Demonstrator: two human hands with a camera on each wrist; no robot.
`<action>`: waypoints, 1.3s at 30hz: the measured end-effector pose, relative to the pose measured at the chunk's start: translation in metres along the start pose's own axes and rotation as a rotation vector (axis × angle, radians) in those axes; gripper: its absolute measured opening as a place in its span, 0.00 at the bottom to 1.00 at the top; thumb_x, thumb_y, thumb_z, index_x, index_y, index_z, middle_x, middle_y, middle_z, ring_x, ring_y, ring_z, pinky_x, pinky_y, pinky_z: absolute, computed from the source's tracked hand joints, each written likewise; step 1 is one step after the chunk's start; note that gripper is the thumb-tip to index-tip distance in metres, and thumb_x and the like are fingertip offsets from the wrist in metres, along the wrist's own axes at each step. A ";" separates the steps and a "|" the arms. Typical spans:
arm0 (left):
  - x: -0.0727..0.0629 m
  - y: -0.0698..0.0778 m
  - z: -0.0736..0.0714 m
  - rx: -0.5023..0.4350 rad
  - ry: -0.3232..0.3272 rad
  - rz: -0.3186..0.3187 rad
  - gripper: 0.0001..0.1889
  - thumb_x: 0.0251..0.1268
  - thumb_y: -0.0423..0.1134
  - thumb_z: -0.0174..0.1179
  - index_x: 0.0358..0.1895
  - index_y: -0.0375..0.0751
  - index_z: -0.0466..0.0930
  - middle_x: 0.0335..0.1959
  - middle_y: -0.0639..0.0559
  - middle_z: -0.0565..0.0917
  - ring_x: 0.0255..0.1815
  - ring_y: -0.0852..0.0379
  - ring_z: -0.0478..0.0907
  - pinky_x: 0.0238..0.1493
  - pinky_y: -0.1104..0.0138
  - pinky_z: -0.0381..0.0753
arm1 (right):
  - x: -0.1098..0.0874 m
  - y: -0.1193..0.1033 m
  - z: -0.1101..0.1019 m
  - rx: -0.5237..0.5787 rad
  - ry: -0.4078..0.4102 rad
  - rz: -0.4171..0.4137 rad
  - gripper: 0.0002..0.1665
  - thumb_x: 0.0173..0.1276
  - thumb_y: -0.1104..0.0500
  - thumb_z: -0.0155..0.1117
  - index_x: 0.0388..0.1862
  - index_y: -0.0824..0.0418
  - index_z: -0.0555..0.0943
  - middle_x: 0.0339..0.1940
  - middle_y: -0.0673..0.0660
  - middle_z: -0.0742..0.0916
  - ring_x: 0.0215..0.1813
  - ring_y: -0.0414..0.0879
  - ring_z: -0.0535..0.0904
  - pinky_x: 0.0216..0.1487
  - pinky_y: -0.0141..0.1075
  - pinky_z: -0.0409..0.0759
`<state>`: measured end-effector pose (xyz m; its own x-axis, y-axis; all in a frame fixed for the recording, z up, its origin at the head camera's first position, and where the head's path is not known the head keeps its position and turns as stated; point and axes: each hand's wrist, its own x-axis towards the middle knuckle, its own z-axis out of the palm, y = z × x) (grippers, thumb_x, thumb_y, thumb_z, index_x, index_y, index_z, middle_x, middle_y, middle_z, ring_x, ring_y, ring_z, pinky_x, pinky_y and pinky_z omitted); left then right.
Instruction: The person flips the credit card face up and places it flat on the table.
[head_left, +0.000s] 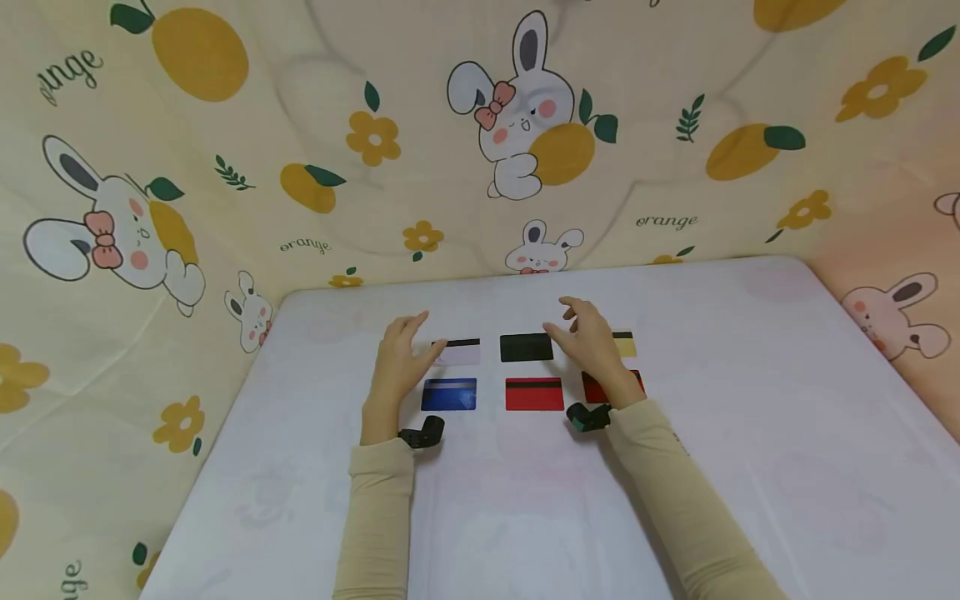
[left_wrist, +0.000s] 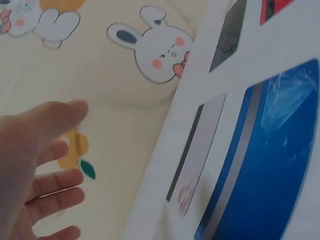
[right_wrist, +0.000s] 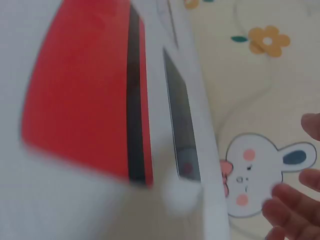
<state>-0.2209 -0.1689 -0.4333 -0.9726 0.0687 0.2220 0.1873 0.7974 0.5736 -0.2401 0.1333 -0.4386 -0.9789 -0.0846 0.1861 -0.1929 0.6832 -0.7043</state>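
Note:
Six-slot rows aside, several magnetic-stripe cards lie flat in two rows on the white table. My left hand (head_left: 396, 357) is raised beside the pale lavender card (head_left: 459, 355), its thumb overlapping that card in the head view; nothing is in its grasp. Below it lies a blue card (head_left: 449, 395) with a grey stripe, large in the left wrist view. My right hand (head_left: 594, 343), fingers loosely bent and holding nothing, hovers between the black card (head_left: 527, 347) and a gold card (head_left: 626, 345), partly hidden behind it. A red card (head_left: 534, 395) lies front centre; another red card (head_left: 594, 388) is partly covered by the right wrist.
The white table (head_left: 495, 517) reaches back to a cream cloth (head_left: 420, 183) printed with rabbits and oranges. Cloth also hangs along the left and right sides. A small black camera (head_left: 424, 433) sits at the left wrist, another camera (head_left: 588, 417) at the right.

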 end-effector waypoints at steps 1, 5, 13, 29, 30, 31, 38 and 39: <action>0.000 -0.002 -0.001 -0.022 -0.008 -0.003 0.32 0.63 0.52 0.62 0.69 0.45 0.68 0.62 0.39 0.73 0.66 0.41 0.68 0.68 0.46 0.67 | 0.000 -0.001 0.003 0.011 -0.015 0.002 0.35 0.67 0.51 0.63 0.67 0.66 0.68 0.47 0.66 0.81 0.44 0.56 0.77 0.40 0.39 0.76; -0.001 -0.010 -0.004 -0.086 -0.049 -0.034 0.33 0.62 0.50 0.64 0.69 0.44 0.68 0.58 0.38 0.75 0.61 0.43 0.70 0.64 0.49 0.71 | -0.001 -0.007 0.015 0.083 -0.070 -0.002 0.34 0.66 0.52 0.64 0.66 0.67 0.68 0.38 0.63 0.83 0.37 0.50 0.78 0.35 0.30 0.71; 0.002 -0.027 -0.002 -0.159 -0.153 -0.052 0.34 0.61 0.46 0.65 0.70 0.41 0.66 0.50 0.36 0.77 0.54 0.42 0.73 0.58 0.51 0.74 | 0.002 -0.018 0.039 0.233 -0.143 -0.027 0.30 0.66 0.56 0.64 0.62 0.70 0.71 0.31 0.63 0.84 0.27 0.41 0.73 0.30 0.29 0.70; 0.020 -0.059 0.009 -0.294 -0.332 -0.120 0.36 0.56 0.43 0.69 0.69 0.41 0.67 0.32 0.52 0.73 0.33 0.60 0.68 0.38 0.71 0.69 | 0.014 -0.026 0.077 0.321 -0.457 0.089 0.36 0.63 0.53 0.67 0.68 0.60 0.68 0.15 0.48 0.82 0.11 0.38 0.71 0.17 0.30 0.71; 0.021 -0.059 0.009 -0.295 -0.344 -0.127 0.37 0.56 0.43 0.69 0.70 0.42 0.66 0.31 0.53 0.73 0.33 0.60 0.67 0.38 0.71 0.69 | 0.015 -0.026 0.079 0.308 -0.463 0.095 0.36 0.63 0.53 0.68 0.68 0.59 0.68 0.14 0.47 0.81 0.11 0.38 0.71 0.17 0.29 0.71; 0.021 -0.059 0.008 -0.299 -0.353 -0.135 0.37 0.56 0.43 0.69 0.70 0.42 0.66 0.31 0.54 0.72 0.33 0.60 0.67 0.39 0.70 0.68 | 0.016 -0.025 0.080 0.296 -0.469 0.102 0.37 0.62 0.53 0.68 0.68 0.59 0.68 0.13 0.47 0.80 0.10 0.38 0.70 0.16 0.29 0.70; 0.028 -0.057 0.007 -0.288 -0.434 -0.193 0.38 0.55 0.43 0.70 0.71 0.45 0.65 0.28 0.56 0.68 0.33 0.59 0.65 0.42 0.67 0.66 | 0.023 -0.026 0.085 0.309 -0.518 0.171 0.40 0.60 0.55 0.70 0.71 0.56 0.66 0.11 0.48 0.81 0.09 0.38 0.70 0.14 0.29 0.69; 0.029 -0.057 0.007 -0.283 -0.440 -0.199 0.38 0.55 0.43 0.70 0.71 0.45 0.65 0.27 0.56 0.68 0.33 0.59 0.65 0.42 0.67 0.66 | 0.024 -0.027 0.085 0.313 -0.525 0.176 0.41 0.60 0.55 0.70 0.71 0.55 0.66 0.11 0.48 0.81 0.09 0.38 0.70 0.13 0.29 0.69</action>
<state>-0.2603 -0.2081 -0.4646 -0.9474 0.2251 -0.2277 -0.0355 0.6330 0.7734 -0.2639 0.0509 -0.4737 -0.8853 -0.3884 -0.2557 0.0413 0.4820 -0.8752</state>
